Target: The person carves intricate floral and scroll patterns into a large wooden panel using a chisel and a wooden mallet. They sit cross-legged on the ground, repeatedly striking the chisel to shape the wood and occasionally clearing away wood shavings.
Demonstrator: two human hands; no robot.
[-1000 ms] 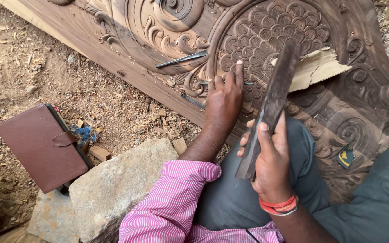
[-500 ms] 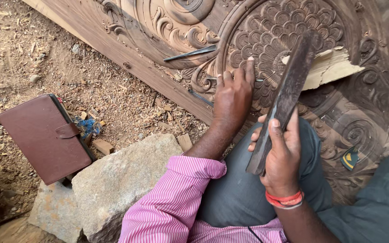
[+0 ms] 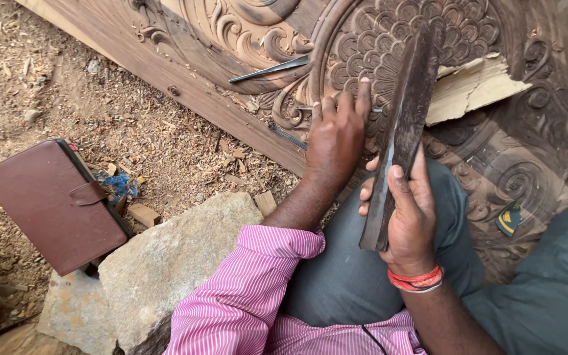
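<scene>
A large dark carved wooden panel point(image 3: 244, 39) with scrollwork and a scale pattern lies across the top of the view. My left hand point(image 3: 335, 135) rests on the carving, fingers closed around a thin metal chisel point(image 3: 310, 108) whose tip pokes out to the left. My right hand point(image 3: 410, 213) grips a long dark wooden mallet stick point(image 3: 402, 125), held raised over the panel next to the left hand. A pink striped sleeve point(image 3: 244, 296) covers my left arm. Red bands point(image 3: 417, 279) circle my right wrist.
A second chisel point(image 3: 269, 69) lies on the panel. A pale wood offcut point(image 3: 474, 89) rests on the carving at right. A brown leather case point(image 3: 54, 204) and a grey stone point(image 3: 165, 263) sit on sawdust-strewn ground.
The view has shifted slightly. The mallet stick in my right hand has tilted a little more upright over the carving, while my left hand stays on the chisel.
</scene>
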